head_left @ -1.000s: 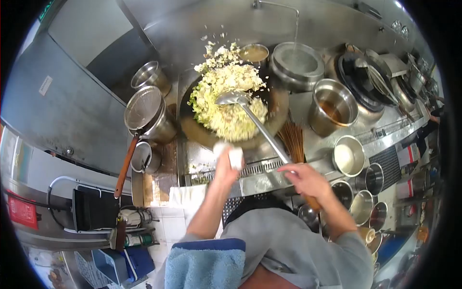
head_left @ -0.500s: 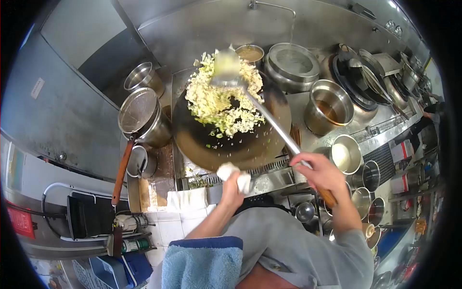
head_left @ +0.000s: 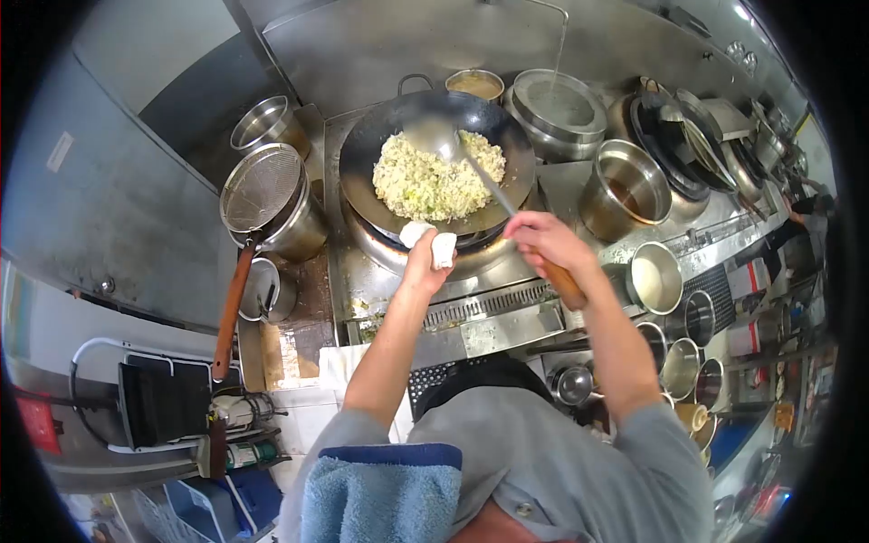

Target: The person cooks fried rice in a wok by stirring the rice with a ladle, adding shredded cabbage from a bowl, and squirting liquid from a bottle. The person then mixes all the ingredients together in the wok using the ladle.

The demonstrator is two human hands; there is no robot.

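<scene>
My left hand (head_left: 424,270) is closed around a folded white cloth (head_left: 443,249) at the near rim of a large dark wok (head_left: 360,167). Any wok handle under the cloth is hidden. My right hand (head_left: 549,242) grips a long metal ladle (head_left: 490,185) by its wooden handle. The ladle's head, smeared by motion, lies over the rice. Pale fried rice (head_left: 434,192) with green bits is heaped in the middle of the wok, which rests on the burner ring.
Left of the wok, a wire strainer (head_left: 261,185) lies across a steel pot (head_left: 303,231), its wooden handle jutting toward me. On the right stand a water-filled pot (head_left: 558,113) under a running spout and a deep pot (head_left: 625,185) of brown liquid. Several bowls line the lower right.
The wok has moved away from me and come down level on the burner. Rice that was flying up now lies gathered inside it. Both hands have moved forward.
</scene>
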